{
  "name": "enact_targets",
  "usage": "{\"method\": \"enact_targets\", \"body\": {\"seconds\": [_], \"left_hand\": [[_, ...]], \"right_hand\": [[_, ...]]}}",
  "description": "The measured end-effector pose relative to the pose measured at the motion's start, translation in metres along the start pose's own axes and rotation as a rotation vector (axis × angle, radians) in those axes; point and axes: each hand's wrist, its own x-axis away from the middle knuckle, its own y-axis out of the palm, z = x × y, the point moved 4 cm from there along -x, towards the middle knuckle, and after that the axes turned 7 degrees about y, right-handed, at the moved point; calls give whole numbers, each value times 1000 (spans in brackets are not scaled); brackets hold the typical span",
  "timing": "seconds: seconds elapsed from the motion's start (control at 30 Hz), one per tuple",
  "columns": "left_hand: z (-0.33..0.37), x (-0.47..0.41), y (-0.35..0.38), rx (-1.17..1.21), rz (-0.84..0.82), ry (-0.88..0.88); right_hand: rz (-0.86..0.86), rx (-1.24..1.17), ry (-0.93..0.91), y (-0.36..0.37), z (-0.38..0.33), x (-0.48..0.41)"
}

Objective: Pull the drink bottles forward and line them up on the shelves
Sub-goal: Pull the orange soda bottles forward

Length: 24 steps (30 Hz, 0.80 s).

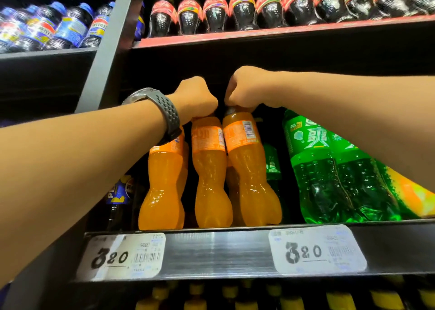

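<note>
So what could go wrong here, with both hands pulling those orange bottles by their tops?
1. The left hand grips the middle orange bottle and the right hand the right orange bottle only at the top. Their bases stand near the shelf edge, so a strong pull might tip them off.
2. The right forearm passes just over the green bottles and could knock them askew.

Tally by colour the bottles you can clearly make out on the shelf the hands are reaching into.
Orange soda bottles: 3, front row
Green soda bottles: 3, one of them set back
Dark cola bottle with blue label: 1, set back at the left
Total: 7
Bottles mostly hidden behind others are left out.
</note>
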Motion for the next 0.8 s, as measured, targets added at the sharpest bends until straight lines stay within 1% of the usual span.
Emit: {"method": "enact_targets", "body": {"seconds": [0.07, 0.23, 0.33, 0.4, 0.47, 0.57, 0.67, 0.73, 0.77, 0.8], "left_hand": [[1, -1, -5, 98, 6, -37], [-3, 4, -10, 294, -31, -129], [-2, 4, -18, 425, -95, -142], [-2, 4, -23, 428, -158, -139], [-3, 5, -25, 467, -178, -143], [-6, 7, -23, 512, -165, -178], [-13, 8, -23, 575, -141, -261], [-14, 9, -24, 477, -198, -214], [-13, 9, -25, 404, -208, -184], [-12, 10, -26, 372, -198, -195]], "right_hand": [[-2, -85, 11, -3, 0, -1], [57, -164, 62, -4, 8, -3], [92, -195, 66, -1, 8, -5], [111, -217, 74, 0, 5, -5], [122, -231, 75, 0, 2, -5], [112, -220, 69, 0, -3, -6], [58, -198, 76, 1, -4, -8], [-27, -246, 90, 4, -2, -8], [-71, -270, 97, 6, 0, -7], [-100, -289, 101, 7, 1, -6]]}}
